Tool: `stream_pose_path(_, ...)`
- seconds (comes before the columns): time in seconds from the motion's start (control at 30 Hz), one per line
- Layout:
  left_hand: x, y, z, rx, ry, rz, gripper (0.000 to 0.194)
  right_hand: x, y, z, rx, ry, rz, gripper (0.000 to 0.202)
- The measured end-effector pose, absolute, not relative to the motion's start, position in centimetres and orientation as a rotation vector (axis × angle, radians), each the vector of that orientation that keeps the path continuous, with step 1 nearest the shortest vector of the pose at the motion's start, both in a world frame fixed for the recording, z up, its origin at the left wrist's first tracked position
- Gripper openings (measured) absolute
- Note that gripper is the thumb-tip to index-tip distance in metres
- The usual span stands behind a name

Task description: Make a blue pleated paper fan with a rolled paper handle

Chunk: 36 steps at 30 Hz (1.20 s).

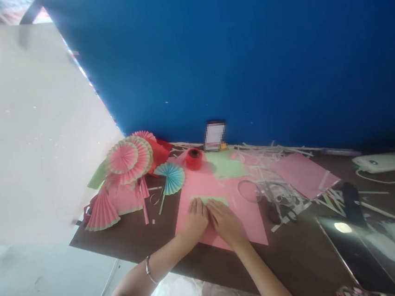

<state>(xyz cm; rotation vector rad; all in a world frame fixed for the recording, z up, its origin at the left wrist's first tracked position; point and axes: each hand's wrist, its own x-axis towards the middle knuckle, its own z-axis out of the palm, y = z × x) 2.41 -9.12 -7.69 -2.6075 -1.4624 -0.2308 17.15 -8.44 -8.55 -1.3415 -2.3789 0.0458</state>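
Observation:
A small piece of green paper (207,198) lies across a large pink sheet (252,226) on the table in front of me. My left hand (195,220) has its fingers together over the left part of the green paper, holding it. From the right side, my right hand (225,219) grips the same paper, its fingers slanting toward the left hand. The hands nearly meet at the thumbs. The paper's lower edge and the thumbs' exact hold are hidden beneath the hands.
Pleated pink paper fans (123,157) and a blue fan (172,178) sit at left. A red roll (194,159) stands behind the hands. Scissors (280,210), paper strips, a pink pad (303,172) and a dark tablet (356,253) lie at right. A blue panel (227,61) rises behind.

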Motion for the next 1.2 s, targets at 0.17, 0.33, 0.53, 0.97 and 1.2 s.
stream_pose_path(0.17, 3.0, -9.9, -8.0, -2.576, -1.442, -0.237, 0.047, 17.0, -8.5, -8.4, -1.350, -2.395, 0.081, 0.040)
stream_pose_path(0.33, 3.1, -10.0, -8.1, -2.580, -1.384, -0.304, 0.048, 17.2, -8.6, -8.4, -1.317, -2.378, 0.111, 0.041)
stream_pose_path(0.53, 2.9, -10.0, -8.7, -2.522, -1.430, -0.288, 0.050, 18.8, -8.1, -6.9, -1.739, -1.921, -0.126, 0.034)
stream_pose_path(0.97, 3.0, -10.1, -8.8, -2.532, -1.512, -0.315, 0.053, 19.2, -7.7, -6.9, -2.037, -1.916, -0.097, 0.040)
stream_pose_path(1.2, 3.3, -9.8, -8.9, -2.575, -1.464, -0.331, 0.049, 19.0, -7.7, -7.2, -2.060, -1.928, -0.141, 0.039)
